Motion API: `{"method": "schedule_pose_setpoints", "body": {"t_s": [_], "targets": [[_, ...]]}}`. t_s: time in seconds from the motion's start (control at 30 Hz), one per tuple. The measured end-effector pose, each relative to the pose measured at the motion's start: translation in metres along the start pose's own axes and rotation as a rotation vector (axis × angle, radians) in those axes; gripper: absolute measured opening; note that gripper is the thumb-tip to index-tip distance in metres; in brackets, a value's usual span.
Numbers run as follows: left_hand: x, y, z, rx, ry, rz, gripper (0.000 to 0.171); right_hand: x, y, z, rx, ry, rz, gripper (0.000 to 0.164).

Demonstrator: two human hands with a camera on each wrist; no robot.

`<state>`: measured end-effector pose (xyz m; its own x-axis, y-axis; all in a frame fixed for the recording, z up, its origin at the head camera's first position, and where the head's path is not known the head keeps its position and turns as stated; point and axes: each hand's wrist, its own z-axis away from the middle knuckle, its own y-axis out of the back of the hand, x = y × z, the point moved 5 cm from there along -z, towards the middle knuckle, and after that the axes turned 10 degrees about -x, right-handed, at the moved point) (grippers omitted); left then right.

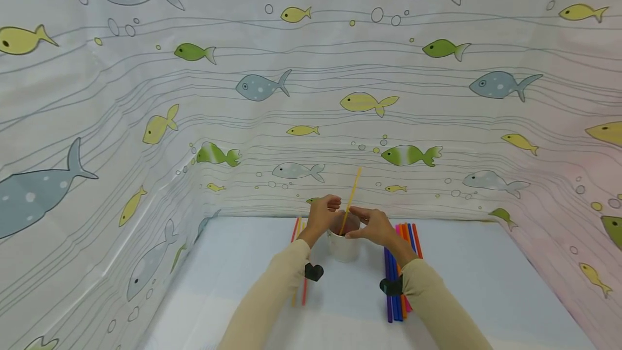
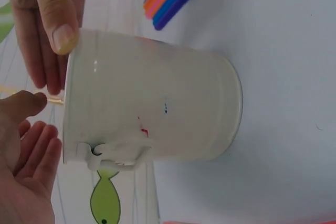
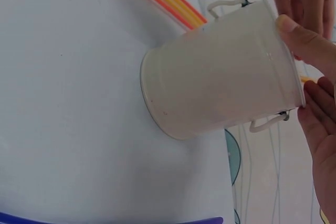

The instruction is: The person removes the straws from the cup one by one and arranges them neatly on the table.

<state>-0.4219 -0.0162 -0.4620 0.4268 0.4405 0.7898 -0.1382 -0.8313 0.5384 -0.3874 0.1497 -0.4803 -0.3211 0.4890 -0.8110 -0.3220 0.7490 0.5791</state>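
Observation:
A small white bucket (image 1: 344,247) with little loop handles stands on the table, its mouth facing up. One yellow straw (image 1: 353,190) leans in it, the top sticking out well above the rim. My right hand (image 1: 373,226) spans the rim, its thumb (image 3: 299,35) on the near edge and its fingers (image 3: 320,100) at the side. Beside the mouth, my left hand (image 1: 323,217) has loosely bent fingers with nothing gripped. In the left wrist view, that hand's thumb (image 2: 26,104) overlaps the line of the straw close to the rim.
On the right, under my forearm, lies a bundle of purple, blue, orange, pink and red straws (image 1: 394,307). A few red and yellow straws (image 1: 304,290) lie to the left of the bucket. Behind the white table (image 1: 233,274) rises a fish-patterned cloth (image 1: 330,134), which also encloses both sides.

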Motion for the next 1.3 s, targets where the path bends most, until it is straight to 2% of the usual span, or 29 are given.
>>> {"method": "schedule_pose_setpoints", "body": {"t_s": [0.17, 0.5, 0.8, 1.1, 1.3], "targets": [[0.005, -0.010, -0.004, -0.039, -0.004, -0.053, 0.035, 0.000, 0.000, 0.000, 0.001, -0.005, -0.003, 0.076], [0.005, -0.017, -0.002, -0.066, 0.004, 0.015, 0.037, 0.002, -0.002, 0.000, 0.004, -0.007, -0.003, 0.076], [0.000, -0.020, -0.007, -0.038, -0.044, 0.011, 0.034, -0.001, -0.002, -0.001, 0.008, 0.019, 0.001, 0.077], [-0.002, -0.023, -0.008, 0.003, -0.023, 0.010, 0.030, -0.002, -0.001, -0.001, 0.016, 0.022, 0.000, 0.079], [-0.003, -0.024, -0.008, 0.038, -0.053, 0.034, 0.028, 0.000, 0.000, -0.001, 0.019, 0.013, -0.002, 0.079]]}}
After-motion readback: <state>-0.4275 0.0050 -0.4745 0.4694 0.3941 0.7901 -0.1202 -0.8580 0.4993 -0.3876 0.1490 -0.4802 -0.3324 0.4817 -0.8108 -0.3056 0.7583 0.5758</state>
